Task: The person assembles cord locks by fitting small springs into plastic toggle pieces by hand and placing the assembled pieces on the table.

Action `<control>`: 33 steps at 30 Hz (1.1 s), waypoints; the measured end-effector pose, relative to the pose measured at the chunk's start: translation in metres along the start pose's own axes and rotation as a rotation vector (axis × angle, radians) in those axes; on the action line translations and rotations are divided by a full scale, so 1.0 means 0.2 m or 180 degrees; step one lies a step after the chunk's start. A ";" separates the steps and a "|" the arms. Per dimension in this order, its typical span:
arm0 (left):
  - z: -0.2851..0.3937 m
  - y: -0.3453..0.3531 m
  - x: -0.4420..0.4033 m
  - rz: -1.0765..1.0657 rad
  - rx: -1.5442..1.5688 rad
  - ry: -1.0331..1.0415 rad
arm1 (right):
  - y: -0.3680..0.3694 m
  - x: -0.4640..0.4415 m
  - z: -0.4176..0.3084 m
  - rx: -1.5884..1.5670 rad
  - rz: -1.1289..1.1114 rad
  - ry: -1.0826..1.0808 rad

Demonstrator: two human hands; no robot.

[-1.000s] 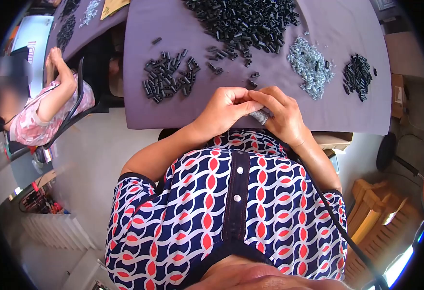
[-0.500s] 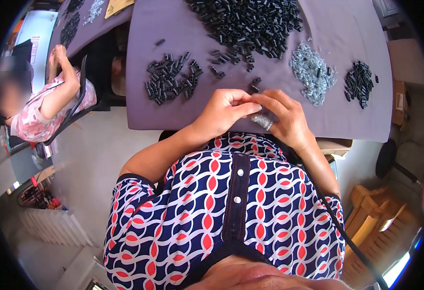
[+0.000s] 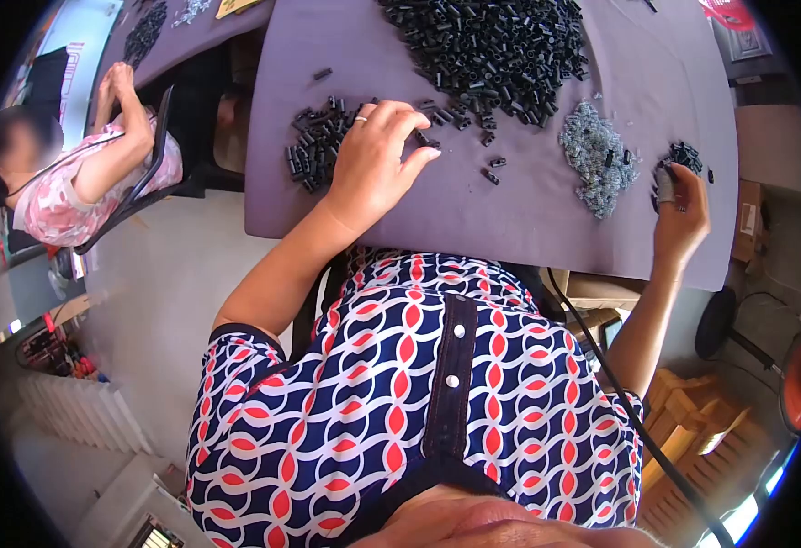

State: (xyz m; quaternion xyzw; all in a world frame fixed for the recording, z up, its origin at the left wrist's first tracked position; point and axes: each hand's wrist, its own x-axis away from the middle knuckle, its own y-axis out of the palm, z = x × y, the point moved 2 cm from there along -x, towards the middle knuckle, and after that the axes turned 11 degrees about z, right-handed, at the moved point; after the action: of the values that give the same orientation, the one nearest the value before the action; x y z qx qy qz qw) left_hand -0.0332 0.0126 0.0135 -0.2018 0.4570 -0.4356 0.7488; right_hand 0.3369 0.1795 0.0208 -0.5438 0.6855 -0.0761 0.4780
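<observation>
My left hand (image 3: 377, 163), a ring on one finger, is over the right side of a pile of short black tubes (image 3: 311, 151). Its thumb and fingers are apart; a black tube (image 3: 427, 140) lies on the cloth by the fingertips. At the far right, my right hand (image 3: 684, 215) reaches into a small pile of slim black pieces (image 3: 684, 153). A silvery wrap (image 3: 664, 184) covers one of its digits. These fingers are curled together at the pile, and what they pinch is too small to name. Loose black tubes (image 3: 493, 172) lie between the hands.
A big heap of black tubes (image 3: 492, 55) covers the back middle of the purple-grey cloth (image 3: 546, 233). Right of it sits a heap of small clear pieces (image 3: 597, 164). Another person (image 3: 99, 183) sits at a neighbouring table on the left. A black cable (image 3: 620, 393) hangs across my right side.
My hands were together at the table's near edge. They have parted: the left went up and left to the tube pile, the right to the far-right pile. The view shifted slightly.
</observation>
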 end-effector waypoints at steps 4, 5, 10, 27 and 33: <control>-0.07 -0.01 0.02 -0.0245 -0.0133 0.0014 | -0.05 -0.03 0.07 0.0386 0.0041 0.0047; -0.08 -0.02 0.03 -0.0252 -0.0211 0.0007 | -0.06 -0.02 0.06 0.0360 0.0178 0.0104; -0.06 -0.02 0.02 -0.0213 -0.0094 0.0011 | 0.05 0.14 -0.27 -0.0341 -0.0723 -0.0099; -0.17 -0.14 0.10 -0.0158 0.0009 -0.0016 | 0.43 0.32 -0.90 -0.1441 -0.2749 -0.0368; -0.17 -0.11 0.07 -0.0010 0.0155 0.0025 | 0.42 0.21 -0.80 -0.1096 -0.2024 -0.0297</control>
State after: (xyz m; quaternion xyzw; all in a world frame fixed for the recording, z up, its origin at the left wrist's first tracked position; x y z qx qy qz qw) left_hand -0.0706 -0.0086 0.0042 -0.1825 0.4489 -0.4486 0.7510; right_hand 0.1637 0.1114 0.0284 -0.8052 0.4624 -0.0795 0.3627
